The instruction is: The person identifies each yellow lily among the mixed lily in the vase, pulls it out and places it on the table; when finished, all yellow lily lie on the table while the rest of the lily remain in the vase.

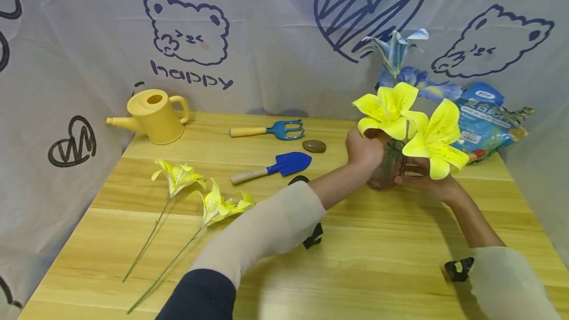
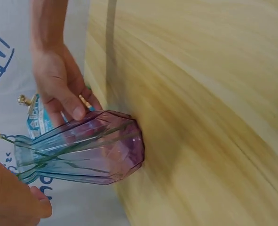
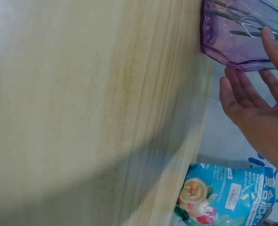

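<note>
In the head view a glass vase stands on the table at the right, tinted blue at its mouth and purple at its base. Stems show through the vase. My left hand is curled at the vase's mouth and pinches the stem of a yellow lily; the flowers partly cover its fingers. Another yellow lily leans over the right side. Behind them rise a pale blue lily and a blue-violet flower. My right hand holds the vase's side between thumb and fingers.
Two yellow lily stems lie at the left. A yellow watering can stands at the back left. A blue hand fork, a blue trowel and a brown stone lie mid-table. A blue packet leans against the cloth behind the vase.
</note>
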Demonstrator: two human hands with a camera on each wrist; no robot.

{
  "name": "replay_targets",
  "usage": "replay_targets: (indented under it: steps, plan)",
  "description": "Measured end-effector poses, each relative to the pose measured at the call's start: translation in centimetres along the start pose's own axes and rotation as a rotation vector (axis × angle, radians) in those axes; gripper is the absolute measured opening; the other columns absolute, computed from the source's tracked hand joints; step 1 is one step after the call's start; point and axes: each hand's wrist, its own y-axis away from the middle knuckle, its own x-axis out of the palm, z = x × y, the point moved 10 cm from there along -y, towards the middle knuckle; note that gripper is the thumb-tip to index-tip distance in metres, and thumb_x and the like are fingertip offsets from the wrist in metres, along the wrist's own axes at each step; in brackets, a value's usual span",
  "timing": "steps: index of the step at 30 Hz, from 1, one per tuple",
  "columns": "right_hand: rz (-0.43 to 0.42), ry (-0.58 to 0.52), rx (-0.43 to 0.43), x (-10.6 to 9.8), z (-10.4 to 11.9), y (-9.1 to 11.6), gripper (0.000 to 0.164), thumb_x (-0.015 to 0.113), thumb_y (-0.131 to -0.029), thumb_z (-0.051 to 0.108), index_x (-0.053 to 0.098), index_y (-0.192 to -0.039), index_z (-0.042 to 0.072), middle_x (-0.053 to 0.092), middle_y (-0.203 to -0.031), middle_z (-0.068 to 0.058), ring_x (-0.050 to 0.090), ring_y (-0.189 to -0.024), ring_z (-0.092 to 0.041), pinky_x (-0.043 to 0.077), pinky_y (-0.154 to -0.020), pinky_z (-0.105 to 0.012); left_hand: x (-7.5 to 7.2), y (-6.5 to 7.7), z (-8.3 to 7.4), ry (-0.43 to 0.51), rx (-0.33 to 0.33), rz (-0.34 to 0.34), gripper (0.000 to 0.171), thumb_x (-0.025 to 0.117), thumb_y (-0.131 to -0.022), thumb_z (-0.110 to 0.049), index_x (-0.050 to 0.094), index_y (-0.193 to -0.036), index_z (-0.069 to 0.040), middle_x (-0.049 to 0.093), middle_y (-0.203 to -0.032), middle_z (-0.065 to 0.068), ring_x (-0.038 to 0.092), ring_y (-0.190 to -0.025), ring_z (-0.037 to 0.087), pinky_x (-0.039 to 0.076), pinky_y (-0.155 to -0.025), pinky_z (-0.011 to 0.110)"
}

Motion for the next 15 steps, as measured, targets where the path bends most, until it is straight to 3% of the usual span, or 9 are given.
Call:
replay_targets:
  steps: [2, 3, 7, 10, 13, 15]
  plan:
    - [0.009, -0.006, -0.003, 0.3, 0.9, 0.1, 0.044, 0.06, -0.082, 0.005, 0.046, -0.124, 0.004, 0.05, -0.119, -0.012, 0.049, -0.108, -0.014, 0.045, -0.08, -0.022, -0.1, -0.1, -0.8, 0.001, 0.039, 0.012, 0.01, 0.061, -0.078, -0.001, 0.059, -0.07, -0.006, 0.05, -0.06, -0.005, 0.042, -0.057, 0.005, 0.038, -0.056, 0.018]
    - [0.019, -0.009, -0.014, 0.5, 1.4, 0.1, 0.045, 0.06, -0.083, 0.004, 0.045, -0.126, 0.003, 0.05, -0.12, -0.013, 0.049, -0.108, -0.014, 0.045, -0.081, -0.022, -0.3, -0.1, -1.4, -0.109, 0.083, 0.003, 0.011, 0.064, -0.076, -0.001, 0.059, -0.067, -0.007, 0.052, -0.059, -0.007, 0.042, -0.057, 0.003, 0.039, -0.056, 0.015]
    - [0.005, -0.011, -0.013, 0.8, 3.2, 0.1, 0.046, 0.06, -0.081, 0.0, 0.045, -0.124, 0.003, 0.052, -0.116, -0.011, 0.05, -0.105, -0.009, 0.046, -0.08, -0.021, -0.4, -0.5, -2.8, -0.057, 0.157, 0.012, 0.011, 0.066, -0.076, -0.002, 0.06, -0.066, -0.002, 0.056, -0.059, -0.002, 0.042, -0.056, 0.003, 0.041, -0.059, 0.015]
    - [-0.056, 0.029, -0.028, 0.5, 4.4, 0.3, 0.05, 0.064, -0.076, -0.004, 0.044, -0.122, 0.001, 0.051, -0.114, -0.007, 0.049, -0.104, -0.004, 0.043, -0.08, -0.017, -0.5, -0.6, -3.2, -0.082, 0.182, 0.02, 0.005, 0.067, -0.076, -0.004, 0.066, -0.072, -0.003, 0.061, -0.064, -0.001, 0.046, -0.058, 0.002, 0.043, -0.062, 0.015]
    - [-0.097, 0.078, -0.05, 0.4, 5.4, 0.6, 0.032, 0.065, -0.074, -0.008, 0.052, -0.103, -0.006, 0.056, -0.093, -0.01, 0.054, -0.086, -0.004, 0.045, -0.068, -0.017, -0.5, -0.5, -2.8, -0.162, 0.174, 0.041, 0.004, 0.069, -0.076, -0.01, 0.068, -0.078, -0.006, 0.062, -0.066, -0.002, 0.049, -0.056, 0.003, 0.044, -0.058, 0.015]
    - [-0.122, 0.094, -0.036, 0.3, 5.8, 0.7, 0.027, 0.066, -0.073, -0.006, 0.051, -0.096, -0.005, 0.053, -0.088, -0.011, 0.053, -0.08, -0.007, 0.044, -0.064, -0.02, -0.4, -0.4, -2.5, -0.209, 0.184, 0.055, 0.012, 0.071, -0.075, -0.014, 0.069, -0.083, -0.007, 0.063, -0.068, -0.002, 0.052, -0.057, 0.003, 0.044, -0.056, 0.015]
